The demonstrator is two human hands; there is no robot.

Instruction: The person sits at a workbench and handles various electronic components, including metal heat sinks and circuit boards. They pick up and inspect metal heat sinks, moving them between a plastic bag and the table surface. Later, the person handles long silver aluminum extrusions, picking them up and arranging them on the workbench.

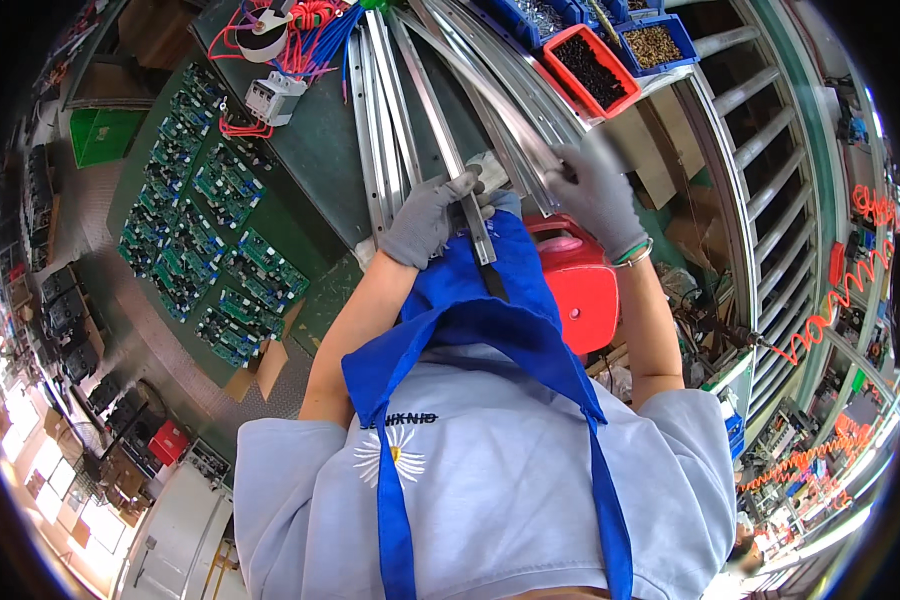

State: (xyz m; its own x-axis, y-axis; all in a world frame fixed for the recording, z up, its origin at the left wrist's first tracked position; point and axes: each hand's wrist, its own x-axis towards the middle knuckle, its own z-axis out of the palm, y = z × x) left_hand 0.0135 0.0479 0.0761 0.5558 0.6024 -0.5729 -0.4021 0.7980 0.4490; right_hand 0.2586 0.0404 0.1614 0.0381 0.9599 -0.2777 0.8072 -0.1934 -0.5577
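Both my hands wear grey work gloves. My left hand (425,218) is closed around a long, narrow metal rail (432,105), whose near end points down toward my blue apron (515,255). To the right, my right hand (600,200) is partly smeared by motion. Its fingers bend around the near end of another metal strip (505,105), which is blurred too. More silvery metal strips (370,130) lie fanned out on the dark green bench (315,140), around and beyond my hands.
Blue bins (660,45) and a red bin of black screws (590,72) stand at the far right. Wires (305,22) and a white electrical component (273,98) sit far left. Green circuit boards (195,235) cover the left side. A red stool (582,300) is beside my apron, near a roller rack (760,150).
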